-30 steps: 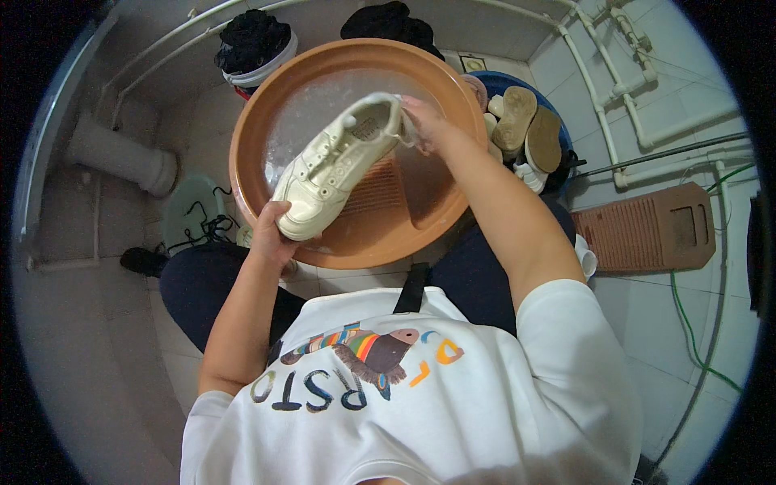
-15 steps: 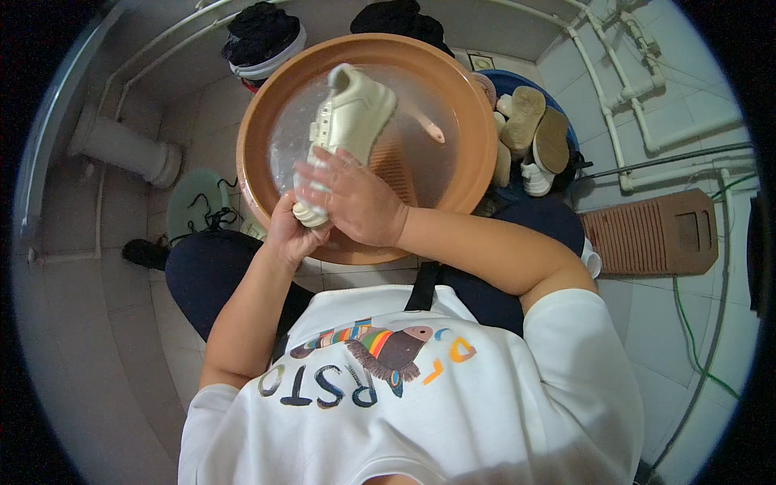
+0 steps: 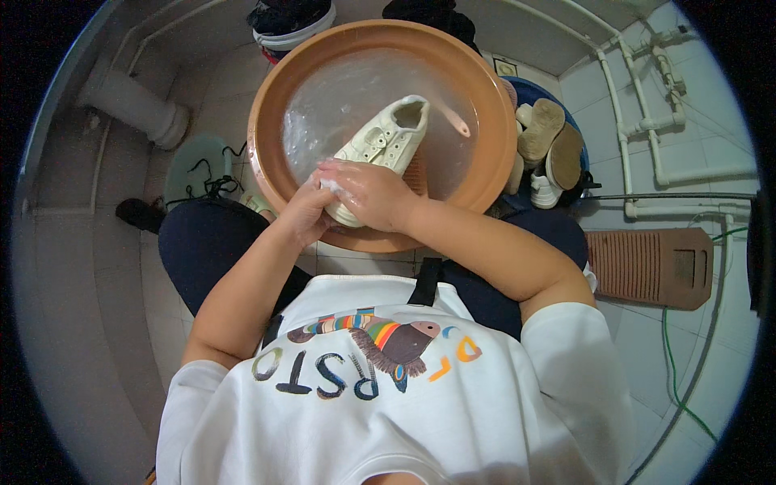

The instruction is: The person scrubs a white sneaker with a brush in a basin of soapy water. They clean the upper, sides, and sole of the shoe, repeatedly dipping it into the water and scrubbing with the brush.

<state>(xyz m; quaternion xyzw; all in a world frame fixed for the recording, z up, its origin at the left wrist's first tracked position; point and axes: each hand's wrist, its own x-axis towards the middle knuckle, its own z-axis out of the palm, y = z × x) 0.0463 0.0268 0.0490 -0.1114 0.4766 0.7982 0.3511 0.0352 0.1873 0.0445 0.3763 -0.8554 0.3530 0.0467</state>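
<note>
A wide orange basin (image 3: 267, 105) of soapy water sits on the tiled floor in front of my knees. A white lace-up sneaker (image 3: 386, 137) lies tilted in it, its opening toward the far side. My left hand (image 3: 305, 212) grips the shoe's near end from below. My right hand (image 3: 368, 194) lies over the same end, fingers curled on it, wet with suds. A pink brush handle (image 3: 454, 121) pokes out of the water beside the shoe.
A blue tub (image 3: 543, 145) with more shoes stands right of the basin. A brown ridged washboard (image 3: 647, 265) lies at right. Dark items in a white-rimmed bowl (image 3: 293, 20) sit beyond. Black laces (image 3: 204, 182) on a green stool and a grey pipe (image 3: 133, 105) are at left.
My right hand came from the shoe's far end down to its near end over my left hand. The shoe swung and now lies lower in the water.
</note>
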